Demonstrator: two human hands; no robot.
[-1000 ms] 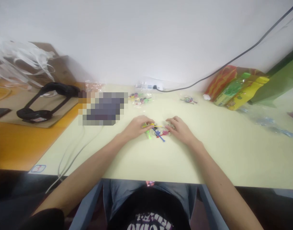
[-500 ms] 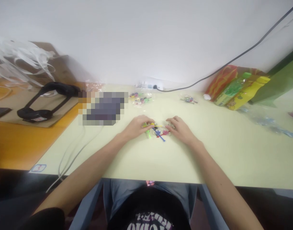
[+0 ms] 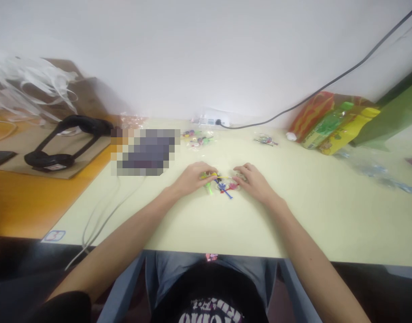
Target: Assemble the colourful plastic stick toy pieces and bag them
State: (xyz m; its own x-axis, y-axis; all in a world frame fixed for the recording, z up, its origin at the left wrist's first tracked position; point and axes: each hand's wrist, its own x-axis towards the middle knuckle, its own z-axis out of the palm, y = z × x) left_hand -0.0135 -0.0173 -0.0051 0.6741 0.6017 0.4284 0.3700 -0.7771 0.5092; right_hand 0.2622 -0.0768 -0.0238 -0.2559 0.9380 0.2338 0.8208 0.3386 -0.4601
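A small pile of colourful plastic pieces (image 3: 222, 185) lies on the pale table between my hands. Among them are a blue stick-like piece (image 3: 228, 194), a bright green one (image 3: 210, 188) and a thin yellow one (image 3: 223, 177); some seem to be in clear wrapping. My left hand (image 3: 195, 176) rests at the pile's left edge, fingers curved and the thumb apart from them, with green and yellow bits in the gap. On the opposite edge is my right hand (image 3: 252, 181), its thumb and fingers also apart, close to a red-pink piece (image 3: 233, 185). The fingertips partly cover the pieces.
Farther back lie bagged colourful pieces (image 3: 199, 140) and another small packet (image 3: 265, 140). A pixelated dark device (image 3: 147, 152) is left, with cables. Bottles (image 3: 330, 125) and clear plastic wrapping (image 3: 377, 168) are right. A black frame-like object (image 3: 64, 143) stands on cardboard.
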